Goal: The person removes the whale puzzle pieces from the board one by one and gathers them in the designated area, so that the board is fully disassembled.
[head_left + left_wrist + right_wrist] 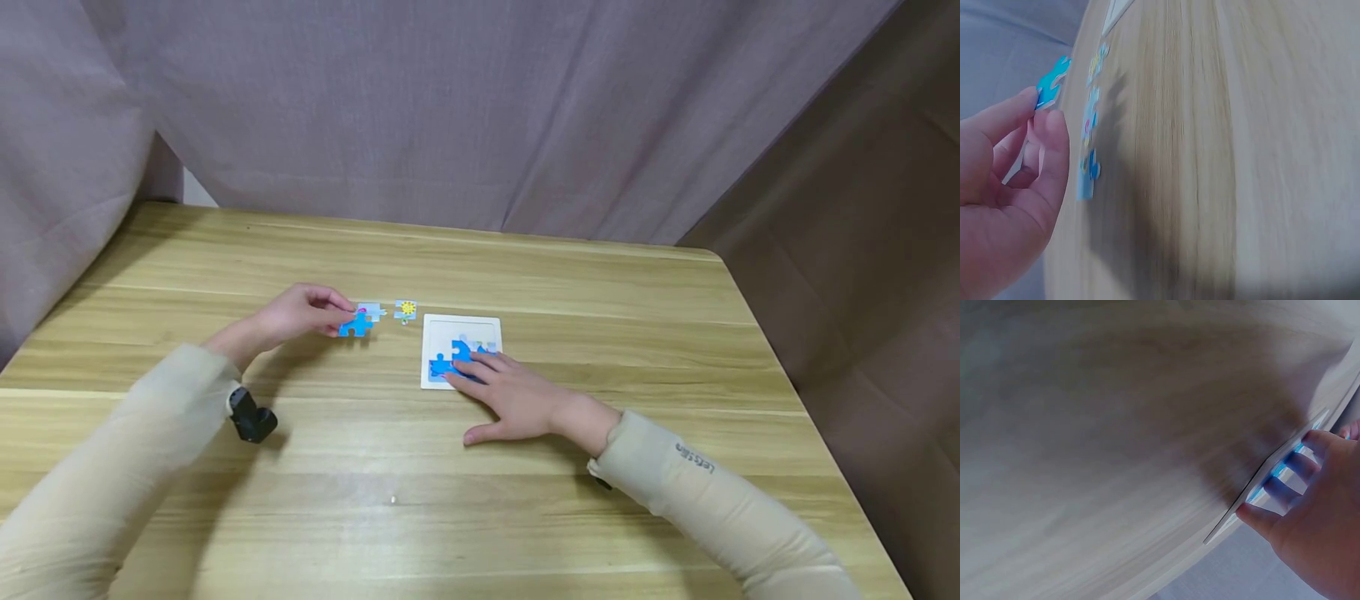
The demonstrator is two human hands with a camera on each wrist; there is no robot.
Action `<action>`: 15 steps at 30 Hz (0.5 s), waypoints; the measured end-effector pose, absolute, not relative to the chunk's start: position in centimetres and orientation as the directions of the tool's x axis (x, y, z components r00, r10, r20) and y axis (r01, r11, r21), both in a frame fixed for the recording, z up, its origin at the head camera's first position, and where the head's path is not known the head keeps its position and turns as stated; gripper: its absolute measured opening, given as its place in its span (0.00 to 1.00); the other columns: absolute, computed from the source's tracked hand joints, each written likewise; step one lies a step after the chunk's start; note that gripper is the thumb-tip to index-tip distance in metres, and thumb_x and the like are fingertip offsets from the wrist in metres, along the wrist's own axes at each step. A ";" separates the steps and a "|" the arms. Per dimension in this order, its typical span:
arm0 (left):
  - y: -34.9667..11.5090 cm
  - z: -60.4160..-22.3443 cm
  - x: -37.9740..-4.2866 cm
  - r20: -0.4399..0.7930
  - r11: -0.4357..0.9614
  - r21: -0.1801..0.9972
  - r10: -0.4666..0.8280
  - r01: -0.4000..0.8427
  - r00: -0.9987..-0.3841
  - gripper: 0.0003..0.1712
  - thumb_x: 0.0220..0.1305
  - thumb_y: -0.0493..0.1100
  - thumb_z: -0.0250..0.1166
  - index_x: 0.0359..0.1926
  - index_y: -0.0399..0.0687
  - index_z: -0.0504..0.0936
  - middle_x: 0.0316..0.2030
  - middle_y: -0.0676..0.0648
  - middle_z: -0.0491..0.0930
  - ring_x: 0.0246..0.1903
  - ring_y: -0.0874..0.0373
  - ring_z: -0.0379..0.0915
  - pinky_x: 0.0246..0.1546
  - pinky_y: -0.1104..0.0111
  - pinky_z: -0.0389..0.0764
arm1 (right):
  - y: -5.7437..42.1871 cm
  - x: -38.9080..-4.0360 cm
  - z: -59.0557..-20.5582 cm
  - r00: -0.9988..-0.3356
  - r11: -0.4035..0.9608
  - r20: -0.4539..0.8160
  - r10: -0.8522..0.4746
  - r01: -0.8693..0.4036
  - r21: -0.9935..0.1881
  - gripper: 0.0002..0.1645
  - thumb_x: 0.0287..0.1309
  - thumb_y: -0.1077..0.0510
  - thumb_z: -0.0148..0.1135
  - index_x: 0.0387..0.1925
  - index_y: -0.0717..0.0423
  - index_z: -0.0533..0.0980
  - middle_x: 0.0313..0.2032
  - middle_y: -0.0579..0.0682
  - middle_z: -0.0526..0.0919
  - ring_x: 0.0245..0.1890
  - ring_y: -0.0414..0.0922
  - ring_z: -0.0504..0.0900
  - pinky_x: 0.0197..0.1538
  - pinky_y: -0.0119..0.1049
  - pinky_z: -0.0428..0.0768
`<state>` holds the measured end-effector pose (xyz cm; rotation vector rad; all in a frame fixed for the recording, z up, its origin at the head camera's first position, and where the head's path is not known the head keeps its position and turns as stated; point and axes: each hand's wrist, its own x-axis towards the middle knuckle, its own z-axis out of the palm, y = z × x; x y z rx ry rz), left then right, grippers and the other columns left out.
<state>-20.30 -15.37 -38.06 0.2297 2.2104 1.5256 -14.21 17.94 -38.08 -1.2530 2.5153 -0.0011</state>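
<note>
My left hand [306, 312] pinches a blue jigsaw piece [356, 325] by its edge, between thumb and fingers. In the left wrist view that piece [1054, 82] is raised over the table. A white square puzzle frame [425, 342] lies to the right of it, its lower part filled with joined blue pieces [441, 367]. The fingers of my right hand [517, 402] lie spread over those pieces, thumb out on the table side. They hide part of the lower right of the frame. In the right wrist view the fingertips touch the frame [1254, 481].
Loose pieces lie left of the frame: one with a yellow sun [407, 309] and a pale blue one [370, 309] partly behind the held piece. The left wrist view shows another blue-edged piece [1087, 181] nearby. Grey curtains [450, 117] hang behind the wooden table [360, 517].
</note>
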 end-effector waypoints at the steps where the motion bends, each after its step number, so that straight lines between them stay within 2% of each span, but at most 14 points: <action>1: -15.6 -38.1 -20.3 -0.262 0.381 0.918 0.374 -0.110 -0.890 0.19 0.63 0.38 0.60 0.49 0.26 0.73 0.32 0.59 0.78 0.30 0.67 0.76 0.38 0.74 0.81 | 17.9 -14.2 -38.1 -0.558 0.612 -0.290 -0.777 -0.777 -0.145 0.51 0.55 0.28 0.50 0.72 0.47 0.49 0.72 0.49 0.52 0.72 0.54 0.48 0.73 0.50 0.50; 9: -17.2 -38.7 -20.0 -0.315 0.418 0.896 0.361 -0.149 -0.878 0.19 0.65 0.37 0.57 0.51 0.23 0.72 0.33 0.55 0.78 0.30 0.67 0.76 0.37 0.75 0.81 | 17.9 -14.2 -38.0 -0.563 0.620 -0.300 -0.770 -0.770 -0.147 0.52 0.55 0.27 0.50 0.72 0.47 0.48 0.72 0.49 0.51 0.73 0.54 0.47 0.73 0.51 0.49; 15: -17.6 -38.9 -19.8 -0.377 0.488 0.854 0.340 -0.182 -0.862 0.18 0.65 0.39 0.58 0.49 0.27 0.72 0.34 0.51 0.78 0.31 0.64 0.76 0.39 0.73 0.82 | 18.0 -14.1 -38.0 -0.562 0.622 -0.310 -0.767 -0.770 -0.143 0.52 0.55 0.27 0.49 0.72 0.47 0.48 0.72 0.49 0.51 0.73 0.54 0.47 0.73 0.51 0.49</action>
